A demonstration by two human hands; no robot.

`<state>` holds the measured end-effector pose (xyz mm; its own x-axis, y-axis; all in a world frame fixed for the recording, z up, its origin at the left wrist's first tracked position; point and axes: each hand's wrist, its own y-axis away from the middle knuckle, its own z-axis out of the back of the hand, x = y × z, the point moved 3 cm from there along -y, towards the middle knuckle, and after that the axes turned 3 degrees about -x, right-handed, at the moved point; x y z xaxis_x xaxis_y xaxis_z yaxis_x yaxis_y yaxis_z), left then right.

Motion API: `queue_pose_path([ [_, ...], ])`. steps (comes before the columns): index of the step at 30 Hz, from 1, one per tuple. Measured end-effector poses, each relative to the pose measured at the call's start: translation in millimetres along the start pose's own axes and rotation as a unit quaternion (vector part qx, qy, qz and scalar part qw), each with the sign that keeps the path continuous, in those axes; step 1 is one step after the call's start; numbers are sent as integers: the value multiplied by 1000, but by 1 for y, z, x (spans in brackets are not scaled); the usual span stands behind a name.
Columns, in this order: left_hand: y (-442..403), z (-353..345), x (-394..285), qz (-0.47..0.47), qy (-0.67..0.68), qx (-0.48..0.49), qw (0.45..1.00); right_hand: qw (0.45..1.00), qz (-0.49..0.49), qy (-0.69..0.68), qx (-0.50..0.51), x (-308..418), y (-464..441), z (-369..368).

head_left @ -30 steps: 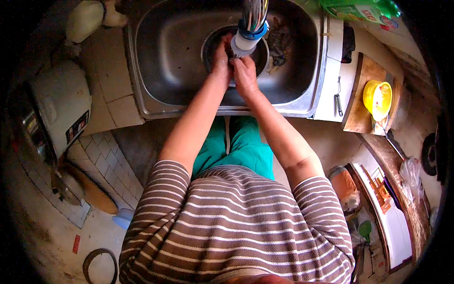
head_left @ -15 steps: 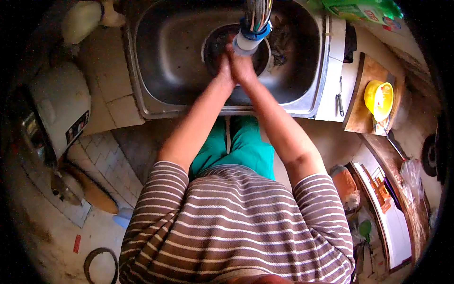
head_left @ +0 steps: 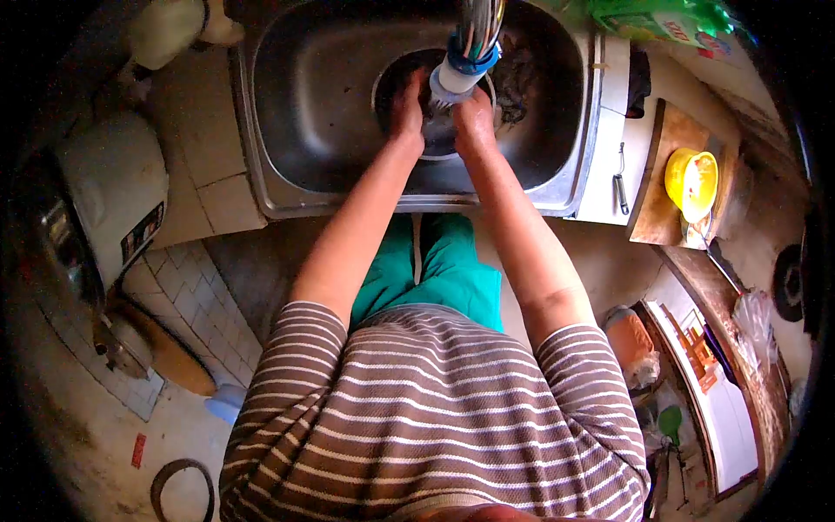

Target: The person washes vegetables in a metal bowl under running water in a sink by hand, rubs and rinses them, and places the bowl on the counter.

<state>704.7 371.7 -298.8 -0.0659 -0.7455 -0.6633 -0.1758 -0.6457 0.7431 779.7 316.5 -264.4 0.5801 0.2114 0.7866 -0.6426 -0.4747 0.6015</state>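
My left hand (head_left: 407, 109) and my right hand (head_left: 474, 120) are apart, palms roughly facing each other, beneath the faucet nozzle (head_left: 457, 76). Both are over a round bowl (head_left: 377, 103) with a light rim and dark inside, which lies in the metal sink (head_left: 317, 130). The fingers of my left hand are stretched out, holding nothing. My right hand looks open too, its fingers partly covered by the white and blue nozzle. Thin streaks of water seem to come from the nozzle between the hands. What the bowl contains is too dark to make out.
Dark scraps (head_left: 519, 83) lie in the sink's right side. On the right counter are a peeler-like utensil (head_left: 620, 187) and a wooden board (head_left: 654, 196) bearing a yellow bowl (head_left: 691, 184). A green packet (head_left: 665, 19) is at the back right. A grey appliance (head_left: 113, 178) stands left.
My hands were pressed together under the nozzle and have now moved apart, the left one to the left and the right one to the right. The view has shifted slightly.
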Motion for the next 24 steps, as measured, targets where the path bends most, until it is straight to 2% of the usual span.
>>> queue_pose_path([
  [3,-1,7,1,-27,-6,17,999,999,51,-9,15,0,-1,3],
  [7,-9,16,9,-48,-16,42,998,998,48,-36,22,8,-4,6],
  [12,-6,33,21,-63,24,41,997,956,288,-54,16,109,0,-1],
  [13,-5,35,20,-63,25,40,997,953,299,-46,7,129,-3,-4],
  [14,-4,38,19,-70,11,48,996,956,283,-61,38,152,-11,-7],
  [18,-3,47,24,-78,-4,49,996,923,384,-13,11,211,-4,-27],
  [19,0,47,22,-78,-3,48,996,923,383,-13,13,212,-11,-23],
  [21,5,46,22,-69,1,23,997,890,443,100,29,219,-17,-21],
  [22,3,48,25,-68,3,21,997,891,443,101,31,216,-13,-19],
  [24,0,51,29,-96,-17,28,995,887,438,141,-25,202,1,-10],
])
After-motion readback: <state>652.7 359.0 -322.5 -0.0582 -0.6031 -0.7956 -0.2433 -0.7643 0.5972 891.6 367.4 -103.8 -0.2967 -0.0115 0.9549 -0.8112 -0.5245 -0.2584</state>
